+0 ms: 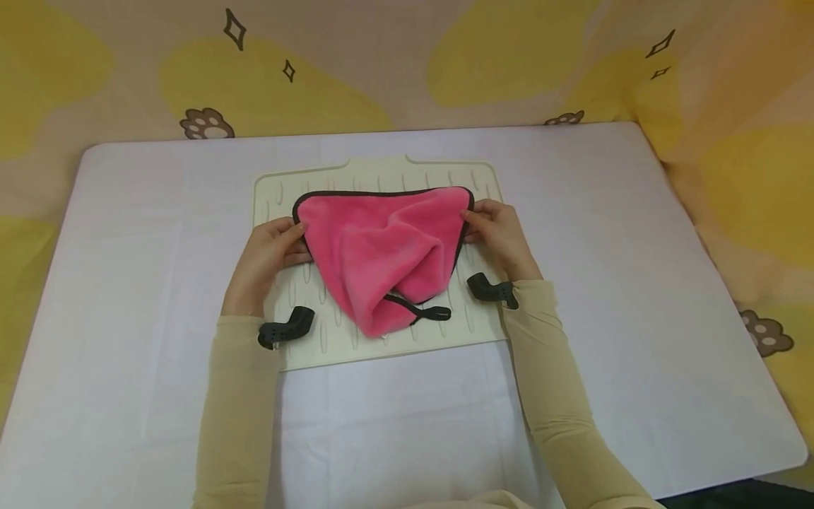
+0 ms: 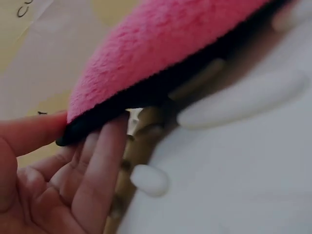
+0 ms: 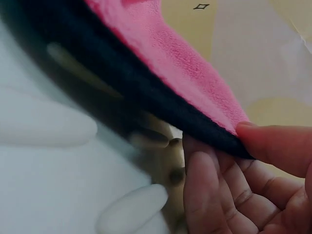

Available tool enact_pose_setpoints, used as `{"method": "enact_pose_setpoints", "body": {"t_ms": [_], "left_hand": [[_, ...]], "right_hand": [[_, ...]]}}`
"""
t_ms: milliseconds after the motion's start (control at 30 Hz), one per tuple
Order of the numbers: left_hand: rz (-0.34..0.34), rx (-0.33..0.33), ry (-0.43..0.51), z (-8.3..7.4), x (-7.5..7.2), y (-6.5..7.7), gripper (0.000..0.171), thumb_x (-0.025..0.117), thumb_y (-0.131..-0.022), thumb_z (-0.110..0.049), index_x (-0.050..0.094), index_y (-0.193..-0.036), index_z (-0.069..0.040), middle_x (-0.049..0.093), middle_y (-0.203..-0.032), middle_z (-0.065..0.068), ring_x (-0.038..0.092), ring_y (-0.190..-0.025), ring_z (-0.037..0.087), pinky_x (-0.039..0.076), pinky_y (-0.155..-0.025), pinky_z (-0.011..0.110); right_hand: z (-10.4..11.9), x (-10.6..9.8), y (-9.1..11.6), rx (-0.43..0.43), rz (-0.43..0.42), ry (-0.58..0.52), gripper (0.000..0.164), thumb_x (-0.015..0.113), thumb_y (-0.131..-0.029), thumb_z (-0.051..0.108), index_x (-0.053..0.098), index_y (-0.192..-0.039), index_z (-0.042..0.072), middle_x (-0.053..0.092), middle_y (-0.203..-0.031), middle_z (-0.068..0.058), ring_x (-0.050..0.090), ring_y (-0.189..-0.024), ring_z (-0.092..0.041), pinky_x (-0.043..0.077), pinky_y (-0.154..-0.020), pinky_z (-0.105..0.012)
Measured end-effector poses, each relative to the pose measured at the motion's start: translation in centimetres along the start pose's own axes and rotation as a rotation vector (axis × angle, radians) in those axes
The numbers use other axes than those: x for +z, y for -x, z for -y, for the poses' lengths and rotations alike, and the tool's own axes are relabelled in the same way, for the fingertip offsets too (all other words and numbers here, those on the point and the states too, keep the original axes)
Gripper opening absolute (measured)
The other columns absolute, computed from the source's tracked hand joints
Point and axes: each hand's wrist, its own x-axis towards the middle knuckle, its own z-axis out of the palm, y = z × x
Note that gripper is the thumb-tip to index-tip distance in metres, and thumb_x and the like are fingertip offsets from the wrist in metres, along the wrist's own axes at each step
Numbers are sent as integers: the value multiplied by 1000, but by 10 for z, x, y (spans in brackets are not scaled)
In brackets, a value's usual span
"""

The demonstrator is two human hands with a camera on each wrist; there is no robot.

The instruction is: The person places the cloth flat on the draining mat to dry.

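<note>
A pink plush towel with black edging hangs loosely between both hands over a pale ribbed mat. My left hand pinches its left edge near the upper corner, thumb on top and fingers beneath. At the opposite edge, my right hand pinches the towel the same way. The lower part is bunched in folds, and a black hanging loop sticks out there. In the left wrist view the thumb and fingers grip the black border; the right wrist view shows the matching grip on the other border.
The cream mat with raised ridges lies under the towel on a white-covered table. A yellow and beige patterned cloth stands behind and to the right. Black wrist mounts sit on both sleeves.
</note>
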Motion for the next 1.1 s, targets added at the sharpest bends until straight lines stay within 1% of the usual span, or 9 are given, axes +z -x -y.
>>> {"method": "enact_pose_setpoints", "body": {"t_ms": [200,267,467,567,667,833,933,1033,1100], "left_hand": [[-44,5,-57,-3,3,-3,18,54,-97,-16,57,-93,2,64,-67,-5,61,-61,4,53,-60,18],[-63,7,-45,-5,3,-5,16,55,-96,-15,58,-92,1,64,-66,-4,61,-60,4,53,-60,18],[-137,67,-50,-14,3,-13,17,57,-95,-13,61,-92,3,65,-66,-5,61,-61,5,53,-61,19],[-162,81,-95,-19,4,-18,20,57,-95,-14,60,-96,5,65,-66,-7,60,-61,4,53,-60,19],[-167,56,-91,-21,4,-22,20,57,-95,-15,58,-97,5,64,-65,-7,59,-61,3,52,-59,18],[-107,-24,-162,-21,3,-23,23,51,-98,-20,54,-94,2,60,-62,-8,59,-58,1,53,-59,18],[-40,-50,-214,-21,2,-17,36,48,-99,-26,52,-107,8,61,-67,-6,62,-62,2,54,-64,19],[-10,-67,-238,-21,1,-7,49,47,-99,-31,48,-122,13,62,-76,-3,63,-67,1,54,-69,20],[8,-81,-241,-20,1,0,53,47,-99,-31,45,-126,14,62,-82,1,63,-71,1,54,-72,20]], "right_hand": [[1,3,-6,-31,-22,-24,8,59,-91,3,57,-89,-5,61,-63,3,56,-54,-6,52,-53,-21],[3,4,-8,-31,-27,-26,8,58,-91,2,57,-89,-5,60,-62,3,56,-54,-7,52,-53,-21],[12,2,-14,-49,-52,-10,7,59,-91,3,58,-87,-3,61,-63,4,56,-54,-7,51,-53,-21],[16,1,-20,-60,-79,-11,7,60,-90,3,58,-86,-3,61,-64,4,55,-55,-6,49,-53,-20],[17,2,-26,-58,-86,-3,7,61,-90,3,59,-86,-3,61,-63,5,54,-54,-5,48,-52,-18],[13,4,-31,22,-64,41,10,61,-90,5,58,-88,-5,59,-64,3,54,-51,-6,49,-53,-18],[12,2,-28,68,-64,67,15,62,-90,7,58,-94,-7,59,-67,3,56,-53,-6,50,-56,-18],[13,0,-22,93,-47,76,23,62,-90,9,59,-102,-10,61,-72,1,59,-55,-6,52,-58,-19],[13,-2,-17,119,-17,81,26,62,-91,11,59,-106,-10,62,-73,0,61,-56,-7,53,-59,-21]]}}
